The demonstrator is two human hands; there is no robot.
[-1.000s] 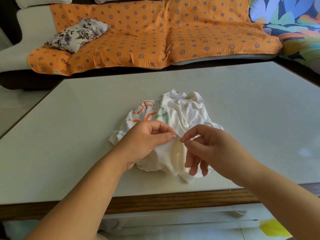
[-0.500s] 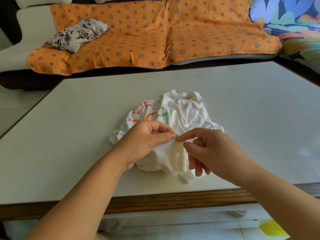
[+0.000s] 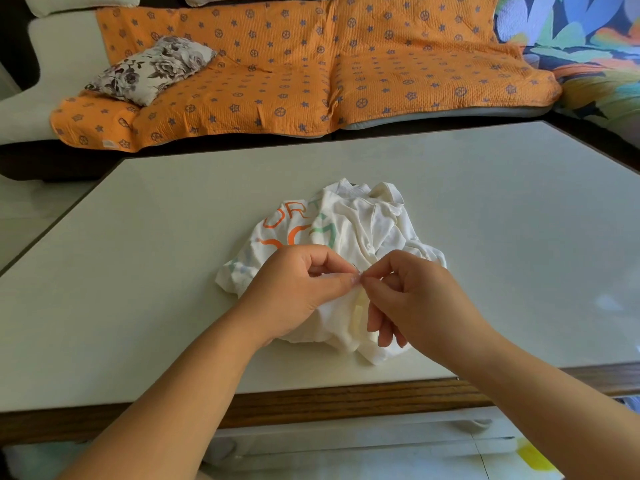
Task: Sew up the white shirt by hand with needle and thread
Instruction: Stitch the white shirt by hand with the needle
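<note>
A crumpled white shirt (image 3: 363, 230) with orange and green lettering lies on the pale table (image 3: 138, 271) near its front edge. My left hand (image 3: 298, 289) pinches a fold of the shirt between thumb and fingers. My right hand (image 3: 412, 299) pinches a thin needle (image 3: 356, 270) right at that fold, its fingertips meeting those of the left hand. Only a short dark tip of the needle shows above the fingers. The thread is too fine to make out.
The table has a wooden front edge (image 3: 311, 403). Behind it stands a sofa with an orange patterned cover (image 3: 311, 71) and a floral cushion (image 3: 152, 67). A colourful leaf-print cover (image 3: 581, 46) lies at the far right.
My right hand has moved left until its fingertips meet the left hand's at the fold. The left hand and the shirt have stayed in place.
</note>
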